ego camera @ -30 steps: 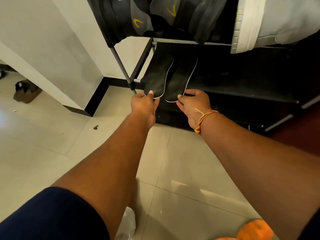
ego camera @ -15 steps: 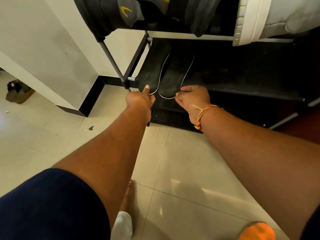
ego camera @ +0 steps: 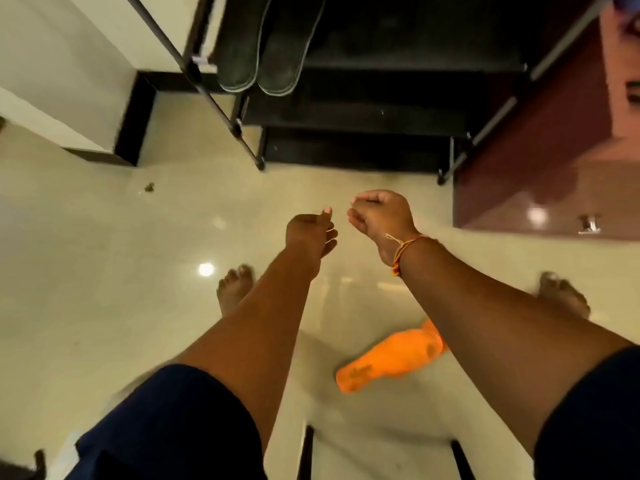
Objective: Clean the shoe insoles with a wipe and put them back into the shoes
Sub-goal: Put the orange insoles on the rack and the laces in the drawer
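Pulled well back from the shoe rack [ego camera: 381,112] since half a second ago, with far more pale tiled floor [ego camera: 104,271] on show and the upper tier of shoes gone past the top edge. Cut off at the top too, the black rack itself; to its right a glossy brown cabinet [ego camera: 536,150], partly out of frame and blurred. Left lying side by side on the rack's shelf, both dark insoles [ego camera: 242,57], near ends poking over the front lip, far ends lost beyond the frame. No longer pinched at those near ends: left hand [ego camera: 308,233] and right hand [ego camera: 381,216] now well apart from them, hanging over the floor, near each other, fingers loosely curled and grasping nothing. Down on the tiles, an orange thing [ego camera: 388,358], smeared by motion and half hidden behind the right forearm, hard to name. Bare left foot [ego camera: 233,289] partly covered by the left forearm; bare right foot [ego camera: 564,296] blurred. Around the right wrist, an orange thread band [ego camera: 403,247]
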